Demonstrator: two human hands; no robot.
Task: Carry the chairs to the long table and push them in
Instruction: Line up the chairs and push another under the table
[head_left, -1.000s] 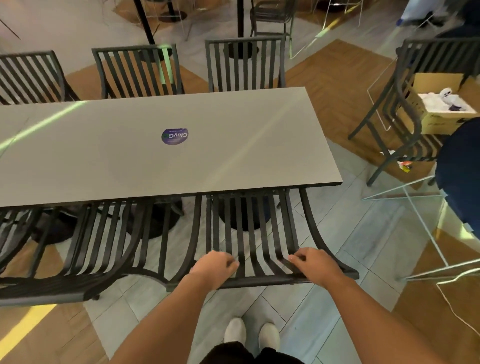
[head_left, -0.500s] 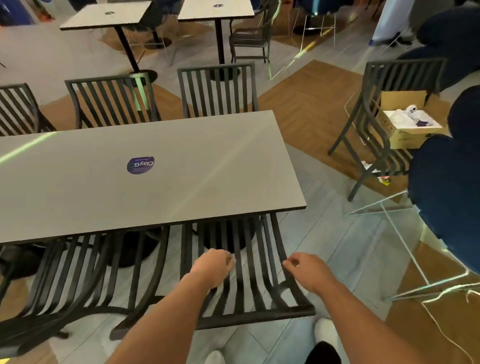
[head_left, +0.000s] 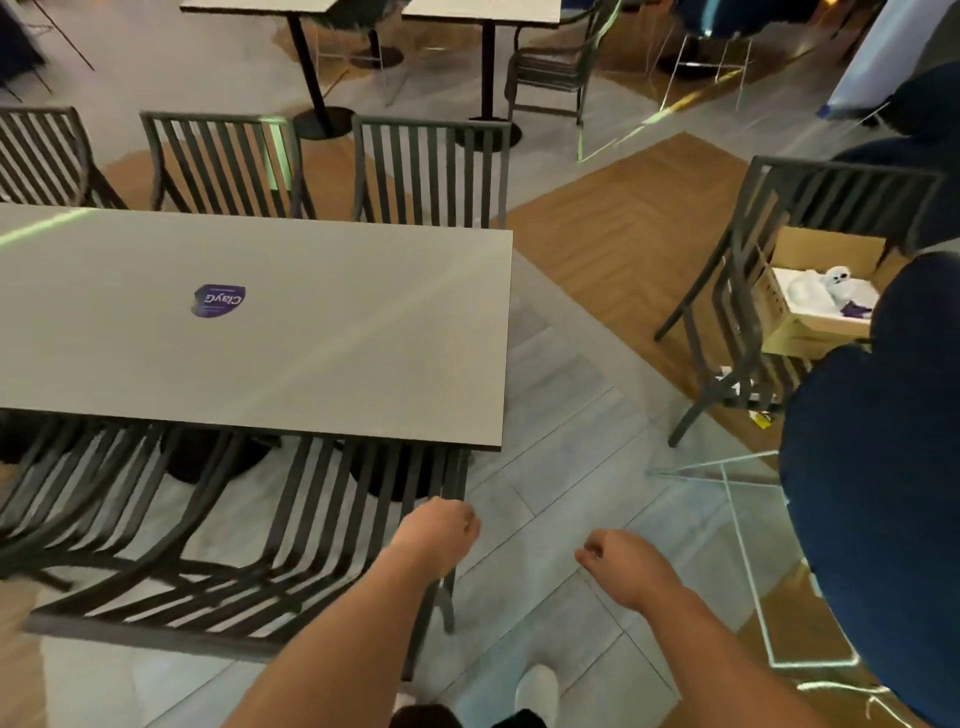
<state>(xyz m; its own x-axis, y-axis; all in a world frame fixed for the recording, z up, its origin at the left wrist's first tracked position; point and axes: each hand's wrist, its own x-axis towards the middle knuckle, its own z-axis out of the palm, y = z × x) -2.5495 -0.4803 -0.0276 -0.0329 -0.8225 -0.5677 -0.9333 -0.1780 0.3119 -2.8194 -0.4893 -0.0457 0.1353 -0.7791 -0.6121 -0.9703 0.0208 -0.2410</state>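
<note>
Head view. We see the long grey rectangular table (head_left: 311, 332) running from the left edge toward centre, with a purple oval sticker (head_left: 218, 300) on its top. On the near side, a dark grey slatted metal chair (head_left: 322, 530) sits pushed in, its seat under the table edge and its backrest leaning toward the camera. A second dark slatted chair (head_left: 88, 499) stands just beside it on the left, also tucked under. Three more slatted chairs line the far side; the rightmost (head_left: 431, 171) stands upright against the table edge.

The left hand (head_left: 439, 535) is curled into a loose fist above the right end of the near chair's backrest; we cannot tell whether it touches the chair. The right hand (head_left: 621, 564) is likewise loosely curled, grasping nothing, over the bare grey floor tiles and clear of the chair.

To the right, well apart from the table, another dark slatted chair (head_left: 769, 270) stands on the wooden floor section, with an open cardboard box (head_left: 810, 322) of white items beside it. A dark blue rounded upholstered seat (head_left: 878, 467) fills the right edge.
</note>
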